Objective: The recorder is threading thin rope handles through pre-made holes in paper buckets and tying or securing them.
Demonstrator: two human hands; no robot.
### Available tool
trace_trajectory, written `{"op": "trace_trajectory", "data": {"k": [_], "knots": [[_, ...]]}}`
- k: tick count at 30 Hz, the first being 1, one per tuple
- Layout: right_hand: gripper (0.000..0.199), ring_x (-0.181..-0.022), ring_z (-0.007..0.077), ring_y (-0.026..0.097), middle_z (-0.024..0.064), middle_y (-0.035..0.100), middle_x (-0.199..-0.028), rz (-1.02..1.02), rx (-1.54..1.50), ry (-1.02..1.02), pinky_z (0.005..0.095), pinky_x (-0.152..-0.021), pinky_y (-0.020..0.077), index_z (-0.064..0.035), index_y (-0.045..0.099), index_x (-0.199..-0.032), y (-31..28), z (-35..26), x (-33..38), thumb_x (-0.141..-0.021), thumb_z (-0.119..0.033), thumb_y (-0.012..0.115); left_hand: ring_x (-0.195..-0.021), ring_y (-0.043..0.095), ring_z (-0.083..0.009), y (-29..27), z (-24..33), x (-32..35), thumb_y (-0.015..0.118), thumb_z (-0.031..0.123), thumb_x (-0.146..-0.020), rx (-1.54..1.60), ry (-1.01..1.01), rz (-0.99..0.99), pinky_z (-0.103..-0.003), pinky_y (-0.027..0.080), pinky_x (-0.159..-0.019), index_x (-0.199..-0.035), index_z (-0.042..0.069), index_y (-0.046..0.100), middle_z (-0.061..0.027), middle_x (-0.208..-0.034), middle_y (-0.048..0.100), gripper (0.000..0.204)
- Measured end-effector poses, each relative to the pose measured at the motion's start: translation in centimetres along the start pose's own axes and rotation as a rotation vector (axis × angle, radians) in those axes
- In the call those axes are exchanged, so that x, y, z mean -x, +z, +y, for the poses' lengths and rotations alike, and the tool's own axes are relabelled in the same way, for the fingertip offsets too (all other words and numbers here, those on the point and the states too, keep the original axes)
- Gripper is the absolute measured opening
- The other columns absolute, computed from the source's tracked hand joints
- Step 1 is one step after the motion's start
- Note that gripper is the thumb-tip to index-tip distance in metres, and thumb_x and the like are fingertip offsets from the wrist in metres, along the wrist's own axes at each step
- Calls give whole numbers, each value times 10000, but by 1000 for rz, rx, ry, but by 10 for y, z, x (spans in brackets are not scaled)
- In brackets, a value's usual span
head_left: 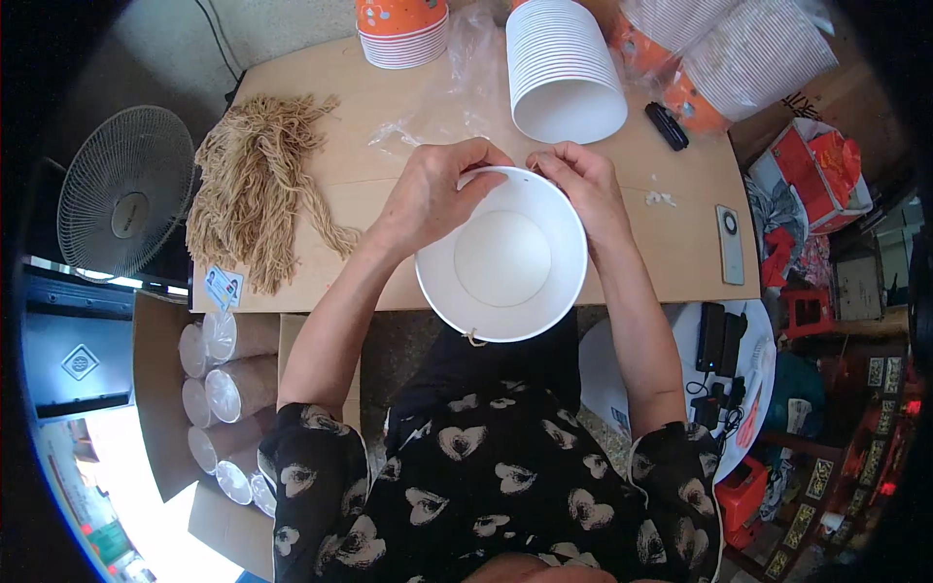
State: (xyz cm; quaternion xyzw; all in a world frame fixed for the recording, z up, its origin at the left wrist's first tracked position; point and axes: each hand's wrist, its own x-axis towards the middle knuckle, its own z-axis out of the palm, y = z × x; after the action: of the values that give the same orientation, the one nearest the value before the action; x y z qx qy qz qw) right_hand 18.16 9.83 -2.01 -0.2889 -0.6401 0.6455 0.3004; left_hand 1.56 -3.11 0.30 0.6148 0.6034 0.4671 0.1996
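We've got the white tub up in front of us, mouth twd the cam, over the near edge of the table & partly past it. Our L hand grips its far rim, thumb inside the wall, other fingers mostly hidden behind. Our R hand is just beside it at the same rim, fingers bent in close tog.; can't tell if they're pinching anything. A small hole shows in the wall btwn the hands, & a bit of knotted twine sits at the rim nearest us.

On the table, L side, we see a big bundle of tan cord w/ blue cards nr it. Far side: a stack of white tubs on its side, plus an orange-patterned stack to its L. R side: a small black object, some white scraps & a phone
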Motion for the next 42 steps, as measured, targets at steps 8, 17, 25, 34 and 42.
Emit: {"op": "trace_trajectory", "data": {"k": [8,17,25,34,42], "knots": [[127,-691,107,642,65,696,-815,-28,-13,15,245,-607,515,29,687,-935,2,-6,4,-914,-90,646,-821,688,-140,-1,3,2,678,48,-884,-35,-15,-13,-302,547,-788,-1021,-9,692,-93,-885,734,148],[125,-705,96,633,56,692,-836,-126,-67,-5,244,-629,520,27,683,-961,-2,-1,4,-929,-78,623,-856,699,-190,7,0,1,703,34,-851,-44,92,91,-323,557,-763,-993,57,671,-49,-973,711,147],[126,-714,94,630,57,685,-857,-130,-138,27,238,-622,509,27,676,-952,-7,5,3,-932,-87,625,-952,647,-186,9,7,-5,777,104,-727,-520,432,78,-405,435,-933,-946,163,676,20,-980,668,248],[143,-685,81,608,41,668,-824,-117,-147,42,230,-582,481,19,673,-937,-10,10,5,-941,-119,635,-1011,633,-145,15,12,-10,777,190,-735,-752,595,115,-428,402,-1004,-888,173,704,42,-986,673,170],[144,-664,77,602,16,660,-792,-110,-99,27,230,-568,472,6,688,-945,-20,10,-1,-944,-130,643,-972,634,-153,17,9,-11,730,138,-775,-765,542,85,-420,409,-982,-860,153,711,31,-959,668,89]]}}
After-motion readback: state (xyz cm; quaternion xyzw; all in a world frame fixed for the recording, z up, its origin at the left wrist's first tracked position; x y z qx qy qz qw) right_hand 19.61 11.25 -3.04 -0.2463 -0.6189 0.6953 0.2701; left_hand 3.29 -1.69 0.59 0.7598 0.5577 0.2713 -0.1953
